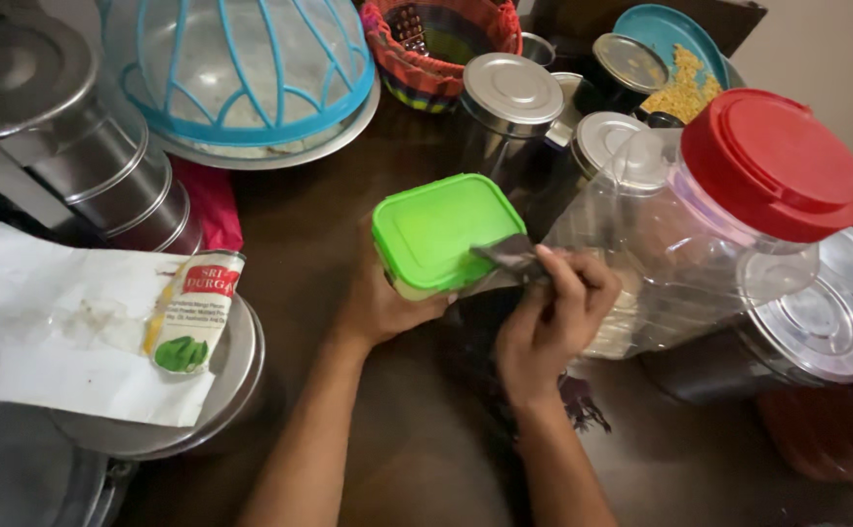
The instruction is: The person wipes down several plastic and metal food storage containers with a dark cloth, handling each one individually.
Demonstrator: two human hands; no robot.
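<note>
left hand [380,303] gripped small square tub with green plastic lid [443,232] | right hand [551,310] pinched grey foil strip [510,256] at lid's right edge | dark wooden table [417,439] centre

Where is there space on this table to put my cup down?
Bare dark table shows between the two forearms, and another patch lies between the left hand and the steel plate with the paper. A small gap sits below the blue mesh cover. Behind the green-lidded box and around the red-lidded clear jar, steel tins crowd together.
</note>
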